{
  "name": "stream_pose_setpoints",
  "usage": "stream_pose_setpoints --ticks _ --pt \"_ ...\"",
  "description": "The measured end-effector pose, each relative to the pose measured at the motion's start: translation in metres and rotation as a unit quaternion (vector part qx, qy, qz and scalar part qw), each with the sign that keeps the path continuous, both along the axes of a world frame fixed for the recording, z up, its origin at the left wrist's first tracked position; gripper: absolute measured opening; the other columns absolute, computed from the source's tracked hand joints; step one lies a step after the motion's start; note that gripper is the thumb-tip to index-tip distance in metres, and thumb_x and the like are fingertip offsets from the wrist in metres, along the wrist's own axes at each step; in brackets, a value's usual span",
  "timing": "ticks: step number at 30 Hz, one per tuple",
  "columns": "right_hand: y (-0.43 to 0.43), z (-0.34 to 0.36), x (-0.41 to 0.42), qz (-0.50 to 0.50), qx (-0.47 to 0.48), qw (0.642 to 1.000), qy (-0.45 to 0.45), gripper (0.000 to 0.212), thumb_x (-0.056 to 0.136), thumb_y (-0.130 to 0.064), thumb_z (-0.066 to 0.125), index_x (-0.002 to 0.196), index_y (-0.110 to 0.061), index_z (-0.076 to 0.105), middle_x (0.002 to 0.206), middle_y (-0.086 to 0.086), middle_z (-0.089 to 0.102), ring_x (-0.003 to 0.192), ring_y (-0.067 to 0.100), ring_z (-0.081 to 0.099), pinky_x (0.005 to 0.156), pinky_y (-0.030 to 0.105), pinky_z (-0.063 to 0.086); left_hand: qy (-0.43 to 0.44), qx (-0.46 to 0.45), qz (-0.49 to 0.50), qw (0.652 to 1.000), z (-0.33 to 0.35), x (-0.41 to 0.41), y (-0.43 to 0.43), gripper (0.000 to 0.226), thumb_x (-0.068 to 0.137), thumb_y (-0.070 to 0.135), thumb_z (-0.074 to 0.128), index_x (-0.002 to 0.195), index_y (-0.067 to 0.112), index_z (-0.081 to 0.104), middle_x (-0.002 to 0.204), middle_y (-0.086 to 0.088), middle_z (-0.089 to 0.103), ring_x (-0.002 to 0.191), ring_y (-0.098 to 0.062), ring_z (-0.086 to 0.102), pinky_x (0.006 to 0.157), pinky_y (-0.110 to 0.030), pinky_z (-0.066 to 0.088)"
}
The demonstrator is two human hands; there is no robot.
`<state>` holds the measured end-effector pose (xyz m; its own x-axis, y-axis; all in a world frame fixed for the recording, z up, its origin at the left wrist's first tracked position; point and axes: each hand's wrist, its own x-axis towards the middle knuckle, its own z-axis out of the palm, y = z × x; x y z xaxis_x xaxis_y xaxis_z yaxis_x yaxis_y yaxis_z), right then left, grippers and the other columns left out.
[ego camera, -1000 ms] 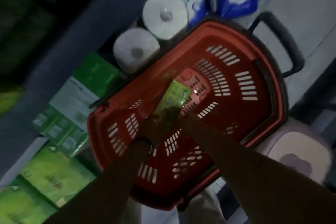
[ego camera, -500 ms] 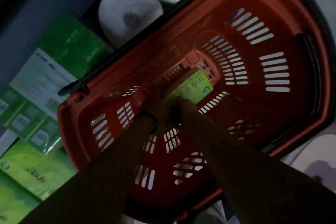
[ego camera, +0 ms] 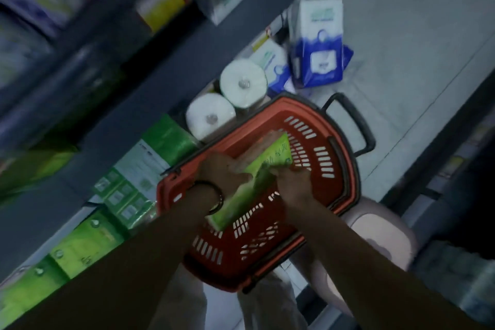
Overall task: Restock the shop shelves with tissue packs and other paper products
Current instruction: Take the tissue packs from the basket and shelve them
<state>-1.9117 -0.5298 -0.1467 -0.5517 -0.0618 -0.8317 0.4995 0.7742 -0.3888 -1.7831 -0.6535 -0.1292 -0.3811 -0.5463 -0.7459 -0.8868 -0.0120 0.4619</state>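
Two hands close on one green tissue pack [ego camera: 251, 190] held over the slotted inside of one red basket [ego camera: 324, 158], both forearms reaching forward and down from the near edge of the view. The left hand [ego camera: 222, 171], a dark bracelet [ego camera: 217, 199] on its wrist, grips the pack's side with the thumb curled across the top. The right hand [ego camera: 294, 185] clamps the opposite edge, fingers bent round it. The pack is tilted, its printed end raised over the basket's middle and its other end lower, toward the person.

A black handle [ego camera: 357, 126] hangs out from the basket's far rim. Two white paper rolls [ego camera: 243, 83] stand on end side by side just beyond the basket's far left rim. Past them, farther from the basket, blue-and-white packs [ego camera: 317, 48] sit on the pale floor [ego camera: 415, 35]; blur hides their exact count. Left of the basket, green packs [ego camera: 91, 238] line a low shelf. A pink stool [ego camera: 385, 236] stands against the basket's right side, partly beneath it.
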Motion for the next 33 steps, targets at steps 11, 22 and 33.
stream_pose_setpoints --ticks 11,22,33 --pt "-0.078 0.365 -0.057 0.716 -0.095 0.652 0.23 0.077 0.099 -0.029 0.066 0.166 -0.027 0.029 0.174 0.003 0.023 0.161 0.025 0.012 0.127 0.049 0.013 0.031 -0.169 -0.113 0.979 0.342 0.045 -0.062 0.076 0.064 0.071 0.058 0.12 0.021 0.072 0.121 -0.007 0.071 0.115 -0.03 0.066 0.094 -0.038 0.051" --pt "-0.157 0.703 -0.01 0.856 -0.148 0.414 0.271 0.063 0.106 -0.043 0.064 0.16 -0.024 0.039 0.151 -0.001 0.052 0.138 0.024 0.052 0.107 0.037 0.044 0.011 -0.389 -0.114 0.914 0.684 0.12 -0.053 0.073 0.077 0.083 0.05 0.134 0.039 0.061 0.137 0.01 0.062 0.127 -0.018 0.058 0.106 -0.037 0.047" --pt "-0.198 0.951 0.111 0.848 -0.202 0.254 0.42 0.046 0.097 -0.042 0.076 0.138 -0.027 0.063 0.13 -0.006 0.068 0.112 0.019 0.064 0.1 0.041 0.052 -0.013 -0.545 -0.067 0.836 0.906 0.249 -0.052 0.061 0.084 0.065 0.071 0.133 0.03 0.068 0.131 0.013 0.068 0.115 -0.012 0.064 0.096 -0.032 0.053"
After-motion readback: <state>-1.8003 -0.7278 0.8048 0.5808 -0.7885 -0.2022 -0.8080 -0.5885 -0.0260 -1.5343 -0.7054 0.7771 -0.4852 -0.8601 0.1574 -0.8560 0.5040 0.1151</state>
